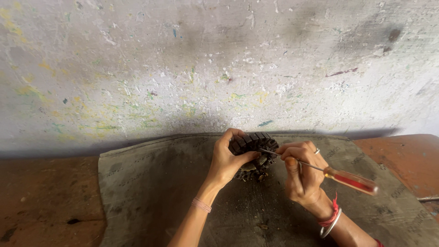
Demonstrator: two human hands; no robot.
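While it stands on edge on the mat [151,192], the stator [254,154], a dark round ribbed part, is clasped at its left side by the left hand [226,160], thumb across its face and fingers curled over its top, so that grip is clenched on the stator. From the right a screwdriver [320,168] slants in, its thin shaft tip touching the stator's face, its clear red-and-amber handle sticking out to the right; the right hand [302,176] pinches the shaft, its grip tight on the screwdriver. Grey and gritty, the mat covers a reddish desk [45,196] set against a paint-flecked wall [183,68]
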